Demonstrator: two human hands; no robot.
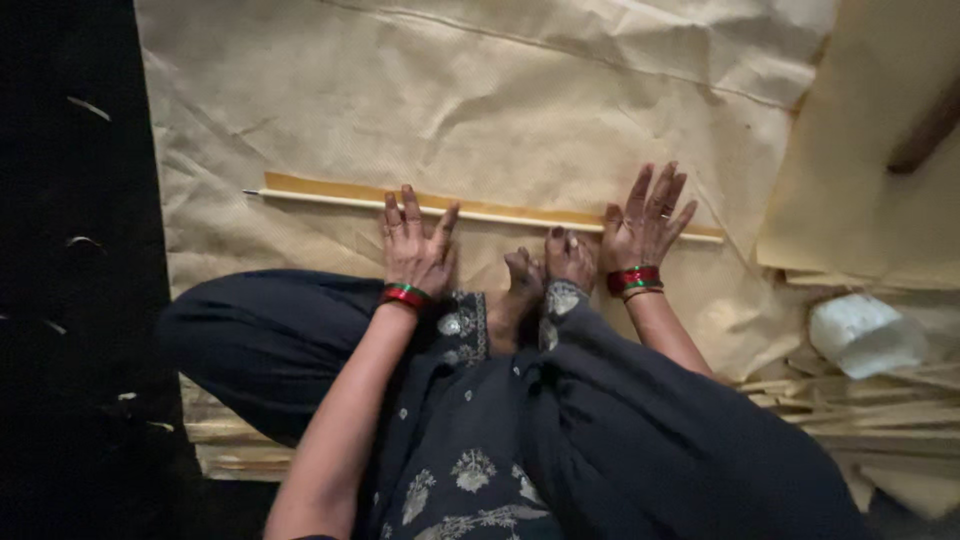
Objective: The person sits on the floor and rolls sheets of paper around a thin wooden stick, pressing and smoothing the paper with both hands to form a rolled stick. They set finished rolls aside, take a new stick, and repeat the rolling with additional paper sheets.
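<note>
A large creased sheet of tan paper (480, 100) lies flat in front of me. Across it runs a long thin pale rod (330, 201), with a narrow folded strip of darker paper (320, 186) along its far side. My left hand (415, 245) presses flat on the paper, fingers spread over the rod. My right hand (645, 220) does the same further right. Both wrists carry red and green bangles. My bare feet (545, 270) rest on the sheet between the hands.
A stack of tan sheets (870, 140) lies at the right with a dark stick (925, 135) on it. A white container (865, 335) sits beside thin pale strips (870, 410). Dark floor (70, 250) spreads left.
</note>
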